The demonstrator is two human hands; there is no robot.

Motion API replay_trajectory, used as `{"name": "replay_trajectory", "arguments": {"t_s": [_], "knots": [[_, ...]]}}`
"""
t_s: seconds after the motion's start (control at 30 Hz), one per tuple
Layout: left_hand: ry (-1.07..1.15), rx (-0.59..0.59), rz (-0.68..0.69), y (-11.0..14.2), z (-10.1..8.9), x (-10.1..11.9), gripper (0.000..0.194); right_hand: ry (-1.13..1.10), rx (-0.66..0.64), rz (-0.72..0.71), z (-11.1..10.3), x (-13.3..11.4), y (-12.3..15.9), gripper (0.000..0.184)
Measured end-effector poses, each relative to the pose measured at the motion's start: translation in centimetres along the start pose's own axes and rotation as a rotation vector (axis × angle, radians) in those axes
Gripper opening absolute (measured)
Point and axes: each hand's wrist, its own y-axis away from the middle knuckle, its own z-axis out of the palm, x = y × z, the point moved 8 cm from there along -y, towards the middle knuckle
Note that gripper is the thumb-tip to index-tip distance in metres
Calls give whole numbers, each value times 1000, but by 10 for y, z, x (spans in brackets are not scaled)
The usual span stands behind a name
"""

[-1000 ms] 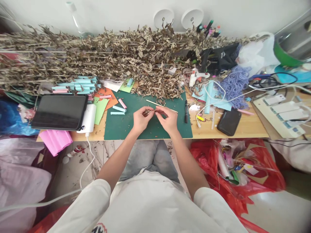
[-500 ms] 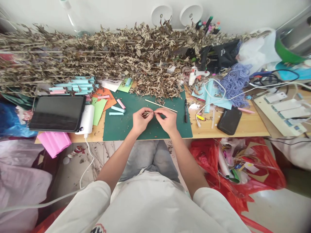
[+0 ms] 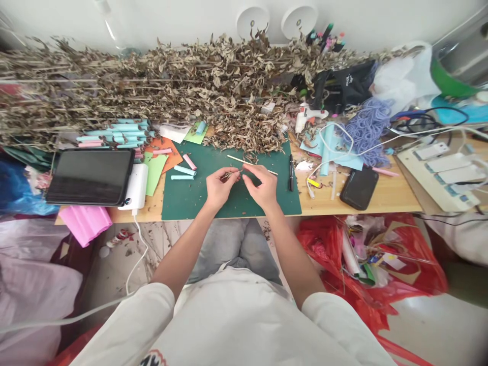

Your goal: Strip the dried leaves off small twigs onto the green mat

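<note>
My left hand is closed over the green cutting mat, pinching a small bit of dried plant between thumb and fingers. Facing it, my right hand has its thumb and forefinger apart, close to the left fingertips, and I see nothing held in it. A thin wooden stick lies on the mat, partly hidden behind my right hand. Just beyond it is a heap of crumbled dried leaves. Blue paper rolls and a pink roll rest at the mat's left.
Dried leafy stalks span the table's back. On the left are a tablet, a white power bank and stacked paper rolls. On the right lie a black marker, a glue gun, purple yarn and a black phone-like object.
My right thumb and forefinger have parted and drawn slightly away from my left fingertips. My left hand keeps its pinch on the dried plant. The view has shifted slightly.
</note>
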Motion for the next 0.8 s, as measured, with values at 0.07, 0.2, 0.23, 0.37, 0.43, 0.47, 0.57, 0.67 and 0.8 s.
{"name": "replay_trajectory", "arguments": {"t_s": [0.07, 0.2, 0.23, 0.37, 0.43, 0.47, 0.57, 0.67, 0.8], "knots": [[-5, -1, -4, 0, 0, 0, 26, -16, -12, -15, 2, 0, 1, 20], [-18, -37, -16, 0, 3, -1, 28, -24, -20, 32, 5, 6, 3, 15], [-28, -46, -13, 0, 4, -1, 28, -26, -18, 40, 5, 6, 3, 15], [-113, -65, 47, 3, 6, 3, 24, -9, 3, 54, 2, 6, 2, 15], [-158, -69, 73, 4, 6, 5, 22, 25, 8, 72, 1, 7, 2, 14], [-171, -67, 74, 4, 6, 4, 22, 46, 21, 85, 0, 8, 2, 13], [-161, -35, 51, 3, 3, 3, 20, 105, 90, 96, -5, 11, 3, 14], [-129, -20, 66, 2, 2, 6, 18, 151, 79, 38, -1, 8, 3, 17], [-156, -33, 180, 2, 4, 19, 15, 146, 59, 38, 2, 7, 1, 19]]}}
